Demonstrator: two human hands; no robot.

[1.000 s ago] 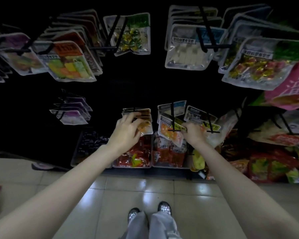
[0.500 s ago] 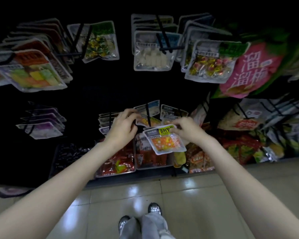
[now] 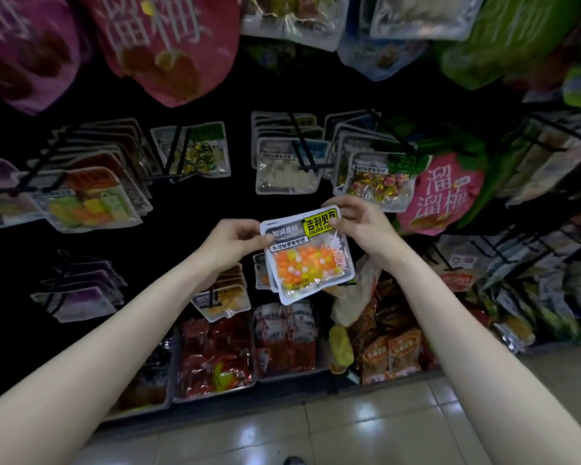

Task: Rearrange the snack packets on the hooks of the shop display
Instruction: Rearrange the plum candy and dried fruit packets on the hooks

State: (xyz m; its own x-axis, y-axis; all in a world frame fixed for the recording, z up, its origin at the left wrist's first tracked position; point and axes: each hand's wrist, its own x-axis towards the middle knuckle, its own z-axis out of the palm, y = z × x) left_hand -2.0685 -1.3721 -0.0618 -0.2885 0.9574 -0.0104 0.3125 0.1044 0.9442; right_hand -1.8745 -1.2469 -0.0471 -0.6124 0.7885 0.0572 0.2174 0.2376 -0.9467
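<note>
A clear snack packet (image 3: pixel 307 260) with orange, yellow and white sweets and a yellow-and-black label is held up in front of the black display wall. There seem to be two packets stacked, a second edge showing below. My left hand (image 3: pixel 233 241) pinches its upper left corner. My right hand (image 3: pixel 358 219) pinches its upper right corner by the yellow label. Black hooks with similar packets hang just below, one row (image 3: pixel 223 298) with orange packets. A hook (image 3: pixel 302 147) with white-sweet packets hangs above the held packet.
Pink bags (image 3: pixel 446 193) hang right of my hands and larger ones (image 3: pixel 168 45) overhead. Packets of mixed sweets (image 3: pixel 88 203) hang at left, purple ones (image 3: pixel 78 297) lower left. Bins of red packets (image 3: pixel 215 357) line the floor edge. Tiled floor (image 3: pixel 316 431) lies below.
The packet has been lifted up from the low hooks to a higher level. My left hand left the hook row and took the packet's left corner. The view tilted upward.
</note>
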